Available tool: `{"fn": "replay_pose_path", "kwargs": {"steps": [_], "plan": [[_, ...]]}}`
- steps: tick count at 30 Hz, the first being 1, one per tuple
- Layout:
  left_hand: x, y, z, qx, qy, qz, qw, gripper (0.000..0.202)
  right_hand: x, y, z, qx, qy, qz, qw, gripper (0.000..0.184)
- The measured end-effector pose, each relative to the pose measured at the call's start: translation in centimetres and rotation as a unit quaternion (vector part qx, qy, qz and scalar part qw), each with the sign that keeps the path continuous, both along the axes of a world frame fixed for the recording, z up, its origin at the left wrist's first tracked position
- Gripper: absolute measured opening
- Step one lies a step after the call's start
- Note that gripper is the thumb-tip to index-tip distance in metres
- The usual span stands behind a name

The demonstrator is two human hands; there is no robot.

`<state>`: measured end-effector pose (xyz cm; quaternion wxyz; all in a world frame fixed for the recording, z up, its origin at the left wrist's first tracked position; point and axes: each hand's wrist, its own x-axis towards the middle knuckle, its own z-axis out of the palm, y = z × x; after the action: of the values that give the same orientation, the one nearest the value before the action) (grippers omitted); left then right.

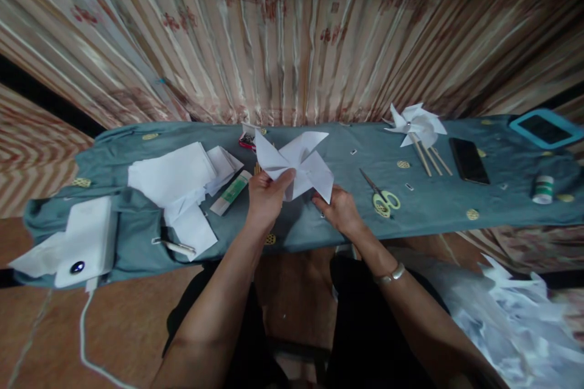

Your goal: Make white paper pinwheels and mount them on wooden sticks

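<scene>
A white paper pinwheel [298,164] with folded, pointed blades is held up over the middle of the cloth-covered table. My left hand [269,194] grips its left side, thumb lying on the front of the paper near the centre. At the lower right blade, my right hand [337,206] has its fingers curled in against the paper. The blade tip partly covers those fingers. Just left of my left hand lies a green and white box [231,192]. To the right of my right hand rest scissors [383,197] with yellow-green handles.
Paper sheets [173,173] are piled at left, near a white device [86,243] with a cable. At right lie finished pinwheels [417,124] on sticks, a phone [469,160], a blue-framed tablet [545,129] and a small tube [542,189]. A plastic bag of paper pieces [511,316] sits below.
</scene>
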<state>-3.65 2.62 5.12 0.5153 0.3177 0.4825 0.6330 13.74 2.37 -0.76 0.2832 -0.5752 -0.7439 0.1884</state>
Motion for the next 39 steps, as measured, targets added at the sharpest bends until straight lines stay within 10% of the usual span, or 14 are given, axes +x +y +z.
{"fn": "replay_pose_path", "kwargs": {"steps": [14, 19, 25, 39], "plan": [[-0.1, -0.6, 0.2, -0.008, -0.021, -0.004, 1.000, 0.019, 1.2, -0.6, -0.7, 0.030, 0.096, 0.038, 0.994, 0.013], [0.2, -0.8, 0.3, -0.004, 0.002, -0.001, 1.000, 0.018, 2.7, -0.4, 3.5, 0.049, 0.328, -0.099, 0.938, 0.008], [1.5, -1.1, 0.2, 0.020, 0.061, -0.030, 0.998, 0.020, 0.4, -3.2, 8.4, 0.083, 0.332, -0.045, 0.938, 0.005], [3.3, -1.8, 0.9, 0.004, 0.067, -0.050, 0.997, 0.013, -0.4, -2.4, 6.8, 0.061, 0.275, -0.039, 0.959, 0.006]]}}
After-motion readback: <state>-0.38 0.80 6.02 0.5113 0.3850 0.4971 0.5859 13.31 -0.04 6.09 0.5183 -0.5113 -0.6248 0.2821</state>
